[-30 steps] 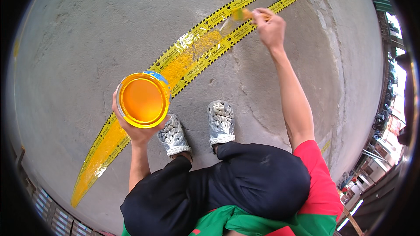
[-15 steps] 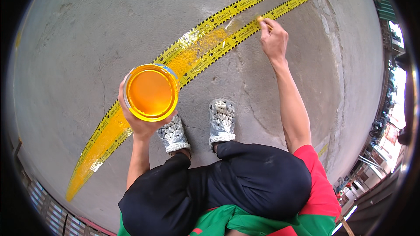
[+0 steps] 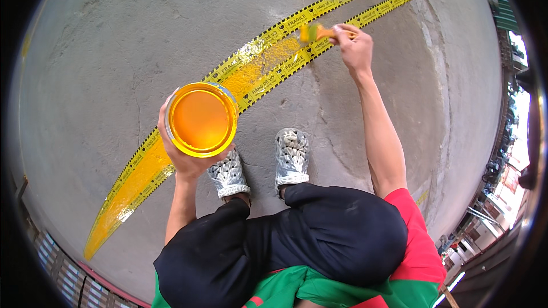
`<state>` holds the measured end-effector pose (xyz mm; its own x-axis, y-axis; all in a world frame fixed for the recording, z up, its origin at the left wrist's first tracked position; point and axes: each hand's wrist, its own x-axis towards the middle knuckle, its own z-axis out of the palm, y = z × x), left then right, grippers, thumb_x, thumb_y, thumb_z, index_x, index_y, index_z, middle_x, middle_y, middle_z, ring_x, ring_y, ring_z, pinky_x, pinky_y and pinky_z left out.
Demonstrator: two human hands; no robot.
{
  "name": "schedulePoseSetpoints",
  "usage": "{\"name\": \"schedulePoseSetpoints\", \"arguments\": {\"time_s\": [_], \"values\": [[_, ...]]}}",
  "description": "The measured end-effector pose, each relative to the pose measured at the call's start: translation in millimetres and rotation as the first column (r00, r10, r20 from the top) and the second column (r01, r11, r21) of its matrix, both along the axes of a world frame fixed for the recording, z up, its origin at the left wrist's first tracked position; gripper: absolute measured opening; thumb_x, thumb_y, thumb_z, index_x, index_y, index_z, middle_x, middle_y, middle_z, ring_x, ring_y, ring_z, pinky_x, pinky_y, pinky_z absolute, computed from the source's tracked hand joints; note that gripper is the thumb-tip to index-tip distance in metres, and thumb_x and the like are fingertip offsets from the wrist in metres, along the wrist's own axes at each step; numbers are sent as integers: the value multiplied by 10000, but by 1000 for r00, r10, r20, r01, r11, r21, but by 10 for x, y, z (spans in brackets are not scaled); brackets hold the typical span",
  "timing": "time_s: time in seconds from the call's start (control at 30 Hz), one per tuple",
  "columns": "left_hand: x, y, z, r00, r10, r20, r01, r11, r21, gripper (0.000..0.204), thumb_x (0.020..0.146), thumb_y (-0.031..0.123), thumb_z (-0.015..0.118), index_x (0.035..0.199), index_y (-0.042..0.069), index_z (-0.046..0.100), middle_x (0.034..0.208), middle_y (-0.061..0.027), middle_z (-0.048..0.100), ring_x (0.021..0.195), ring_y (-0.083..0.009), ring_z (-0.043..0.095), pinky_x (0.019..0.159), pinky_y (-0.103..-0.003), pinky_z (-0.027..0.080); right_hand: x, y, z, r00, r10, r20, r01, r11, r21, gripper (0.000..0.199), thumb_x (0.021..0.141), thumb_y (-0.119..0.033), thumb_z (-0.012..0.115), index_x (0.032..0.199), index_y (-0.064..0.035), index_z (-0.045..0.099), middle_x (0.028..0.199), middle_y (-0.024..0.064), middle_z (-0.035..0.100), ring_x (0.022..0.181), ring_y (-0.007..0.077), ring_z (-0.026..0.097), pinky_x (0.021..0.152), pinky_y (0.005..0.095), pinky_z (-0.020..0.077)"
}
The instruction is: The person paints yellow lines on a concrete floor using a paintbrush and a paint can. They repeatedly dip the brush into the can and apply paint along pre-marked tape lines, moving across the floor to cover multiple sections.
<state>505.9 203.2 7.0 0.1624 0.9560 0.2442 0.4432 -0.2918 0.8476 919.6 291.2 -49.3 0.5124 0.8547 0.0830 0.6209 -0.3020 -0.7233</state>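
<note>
My left hand [image 3: 185, 157] is wrapped round an open can of yellow-orange paint [image 3: 202, 120], held up over the floor with its mouth facing up. My right hand [image 3: 355, 48], stretched forward, grips the handle of a paintbrush [image 3: 313, 33] whose bristles are coated yellow. The bristles point left, between two strips of yellow tape [image 3: 292, 64] with black printed edges. Wet yellow paint [image 3: 251, 74] covers the concrete between the strips, from the lower left up to near the brush. Beyond the brush, toward the far right, the gap is bare grey.
Grey concrete floor [image 3: 142, 40] spreads all round, with a crack line on the right [image 3: 439, 80]. My two patterned clogs [image 3: 291, 154] stand just on the near side of the tape. Stacked pallets [image 3: 57, 256] line the lower left edge, and clutter shows at the far right.
The brush has swung round so its bristles point left between the tape strips. My right hand has shifted only slightly; the paint can has moved slightly right in view.
</note>
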Motion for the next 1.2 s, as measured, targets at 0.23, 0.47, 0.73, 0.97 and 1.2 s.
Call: {"name": "schedulePoseSetpoints", "arguments": {"time_s": [0.23,0.47,0.73,0.97,1.2], "values": [[65,40,-4,992,-28,120,24,999,35,1214,548,318,1008,1493,12,309,1422,-176,495,1295,-295,551,1108,-424,459,11,-79,480,993,-84,-80,102,960,259,237,980,-134,646,1077,69,721,959,180,756,762,199,734,675,297,592],[156,89,-190,999,-24,47,22,999,44,1229,550,303,1015,1500,14,291,1430,-182,495,1298,-299,553,1120,-418,447,-905,-672,1634,486,550,-679,-349,835,426,205,958,-61,660,1115,72,654,1015,202,736,798,202,733,724,289,601],[278,73,-390,998,-62,10,61,993,100,1191,561,373,1000,1482,34,327,1408,-189,516,1341,-355,503,1190,-515,309,-1538,-725,1516,689,627,-364,-619,770,154,175,912,-32,724,1074,14,679,976,102,744,846,150,737,726,253,572],[287,96,-473,997,-82,-8,83,992,99,1206,557,303,1002,1494,7,303,1419,-192,505,1339,-342,511,1165,-476,363,-1302,-627,1334,578,431,-693,-448,877,172,193,957,-65,660,1102,52,611,1004,191,728,860,222,735,727,300,617],[221,163,-601,1000,19,-17,-17,994,104,1112,578,318,989,1449,12,371,1393,-186,500,1292,-348,528,1109,-466,424,-487,-498,698,377,324,-868,-234,940,249,225,995,-88,621,1155,61,568,1074,256,707,864,266,742,754,320,640]]}}
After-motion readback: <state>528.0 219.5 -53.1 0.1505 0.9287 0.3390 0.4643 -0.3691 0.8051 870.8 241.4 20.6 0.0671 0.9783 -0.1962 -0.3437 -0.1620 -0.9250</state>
